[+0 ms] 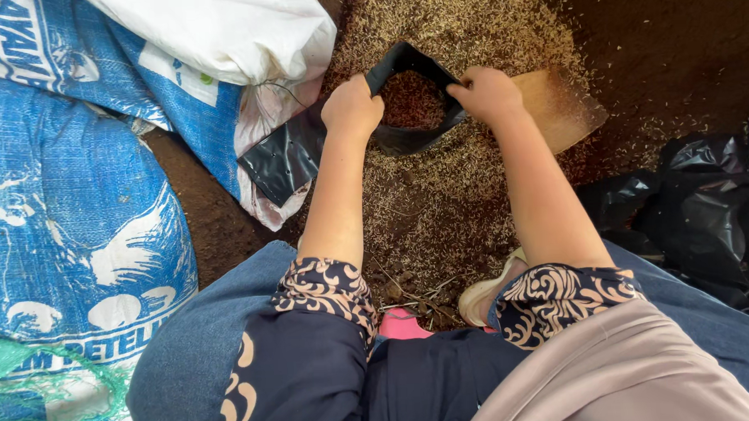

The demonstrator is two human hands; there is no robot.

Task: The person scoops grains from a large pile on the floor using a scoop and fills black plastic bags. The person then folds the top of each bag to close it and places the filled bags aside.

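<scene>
The small black plastic bag (412, 109) sits at 12 o'clock from the person, resting on a heap of husk-and-soil mix (440, 200) on the ground. Its mouth is pulled open and some of the brownish mix already shows inside.

The left hand (352, 108) is closed in a fist on the bag's rim at 9 o'clock of the opening; the right hand (487, 93) is likewise clenched on the rim at 3 o'clock. Both grip the plastic, with no fingers spread.

To do this well, I judge that the 2 hands should keep the rim taut and level so the mouth stays wide, and press the base against the heap so the thin plastic does not fold in on itself. Even tension on both sides should prevent spilling.

Just behind the right hand, at 2 o'clock, a flat tan board (557, 104) lies on the mix. At 9 o'clock a loose sheet of black plastic (283, 160) rests against blue woven sacks (67, 213), with a white sack (227, 33) above. At 3 o'clock lie crumpled black bags (698, 199).
</scene>
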